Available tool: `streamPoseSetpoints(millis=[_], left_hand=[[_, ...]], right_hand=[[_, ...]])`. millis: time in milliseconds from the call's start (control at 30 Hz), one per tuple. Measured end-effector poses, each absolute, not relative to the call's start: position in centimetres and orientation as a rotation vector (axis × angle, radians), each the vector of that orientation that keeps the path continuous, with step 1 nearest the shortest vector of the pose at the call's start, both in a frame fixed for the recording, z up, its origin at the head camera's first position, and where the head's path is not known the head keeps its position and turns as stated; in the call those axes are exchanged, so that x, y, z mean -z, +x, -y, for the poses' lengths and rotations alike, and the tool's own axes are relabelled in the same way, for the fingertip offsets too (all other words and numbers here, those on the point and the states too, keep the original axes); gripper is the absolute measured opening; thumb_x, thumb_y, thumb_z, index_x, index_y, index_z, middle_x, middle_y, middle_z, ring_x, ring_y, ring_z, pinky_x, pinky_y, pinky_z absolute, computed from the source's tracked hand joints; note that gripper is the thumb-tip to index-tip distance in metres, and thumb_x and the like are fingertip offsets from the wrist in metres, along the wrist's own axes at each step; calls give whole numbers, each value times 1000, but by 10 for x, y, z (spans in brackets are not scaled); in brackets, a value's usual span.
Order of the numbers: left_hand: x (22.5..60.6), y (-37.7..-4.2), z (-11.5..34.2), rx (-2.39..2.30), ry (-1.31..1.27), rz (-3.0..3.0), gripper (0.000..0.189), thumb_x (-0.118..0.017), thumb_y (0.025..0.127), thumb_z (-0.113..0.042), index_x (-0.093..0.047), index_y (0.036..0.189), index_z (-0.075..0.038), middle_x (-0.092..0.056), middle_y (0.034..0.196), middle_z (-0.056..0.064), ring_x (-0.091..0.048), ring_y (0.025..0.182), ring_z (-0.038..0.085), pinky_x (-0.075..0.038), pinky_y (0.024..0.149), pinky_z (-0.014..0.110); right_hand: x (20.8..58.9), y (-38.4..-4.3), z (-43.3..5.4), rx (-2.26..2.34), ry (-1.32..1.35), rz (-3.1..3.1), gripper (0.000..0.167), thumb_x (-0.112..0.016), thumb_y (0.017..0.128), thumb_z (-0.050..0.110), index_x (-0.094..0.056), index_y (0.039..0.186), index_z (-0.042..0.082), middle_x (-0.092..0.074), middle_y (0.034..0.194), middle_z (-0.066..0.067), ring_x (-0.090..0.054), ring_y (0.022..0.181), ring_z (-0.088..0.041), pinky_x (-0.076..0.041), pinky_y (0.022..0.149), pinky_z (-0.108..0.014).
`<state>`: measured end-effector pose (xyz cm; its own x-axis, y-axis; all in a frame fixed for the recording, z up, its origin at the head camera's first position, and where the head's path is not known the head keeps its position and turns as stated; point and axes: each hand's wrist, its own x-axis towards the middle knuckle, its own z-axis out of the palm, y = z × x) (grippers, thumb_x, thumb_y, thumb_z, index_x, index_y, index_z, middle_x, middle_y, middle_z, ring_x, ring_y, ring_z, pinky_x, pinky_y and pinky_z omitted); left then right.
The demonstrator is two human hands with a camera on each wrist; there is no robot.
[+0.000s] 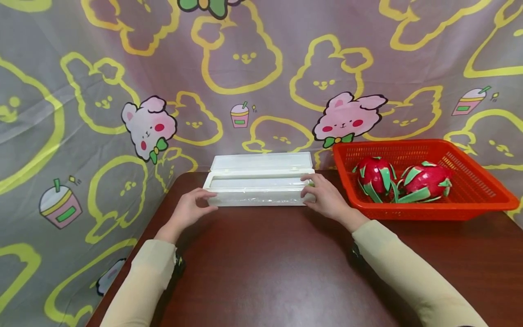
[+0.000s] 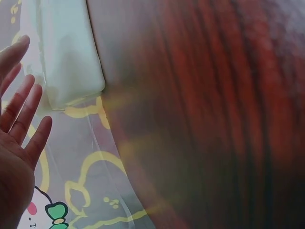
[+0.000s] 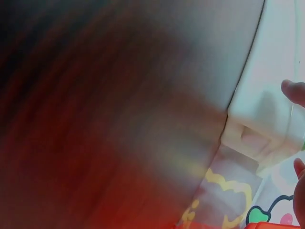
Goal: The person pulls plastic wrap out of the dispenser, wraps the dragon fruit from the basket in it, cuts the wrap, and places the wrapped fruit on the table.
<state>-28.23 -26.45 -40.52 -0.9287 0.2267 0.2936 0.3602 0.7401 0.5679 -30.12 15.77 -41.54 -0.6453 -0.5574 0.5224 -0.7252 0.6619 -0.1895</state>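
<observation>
A long white box point(image 1: 261, 197), which looks like a cling film dispenser, lies at the back of the table with its lid point(image 1: 261, 161) raised. Inside it, a pale roll point(image 1: 261, 182) shows through the slot, and shiny film seems to hang over the front. My left hand point(image 1: 189, 210) is at the box's left end, thumb and fingers apart; the left wrist view shows its fingers extended beside the box point(image 2: 71, 52). At the right end is my right hand point(image 1: 326, 198), fingers spread, near a small green part. Its thumb point(image 3: 294, 92) is beside the box's front face.
To the right stands a red plastic basket point(image 1: 408, 211) holding two red dragon fruits point(image 1: 375, 175) with green scales. Behind and left of the brown table point(image 1: 265, 263) hangs a curtain point(image 1: 261, 68) with cartoon rabbits and yellow outlines.
</observation>
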Motion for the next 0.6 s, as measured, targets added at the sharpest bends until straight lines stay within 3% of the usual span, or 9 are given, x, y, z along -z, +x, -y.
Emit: streamPoseSetpoints(millis=[133, 367, 600], left_hand=[[405, -281, 264, 981, -445, 2730, 42, -85, 76, -18, -72, 116, -11, -66, 107, 7, -59, 97, 25, -49, 88, 47], [402, -280, 263, 981, -431, 2728, 41, -84, 77, -20, -72, 115, -11, -65, 108, 8, -59, 97, 24, -50, 86, 45], [401, -281, 265, 967, -419, 2725, 40, -84, 78, -20, -72, 114, -10, -66, 109, 6, -59, 97, 24, -50, 85, 45]], right_hand=[[415, -303, -155, -503, 1003, 2426, 21, -86, 71, 8, -69, 80, 15, -54, 117, -10, -49, 111, -29, -46, 91, -43], [414, -306, -153, -553, 965, 2387, 35, -86, 71, 5, -56, 89, 10, -56, 98, -7, -55, 89, -26, -50, 75, -39], [410, -307, -152, -593, 955, 2371, 28, -85, 74, 9, -64, 91, 12, -60, 91, -3, -60, 85, -23, -52, 74, -39]])
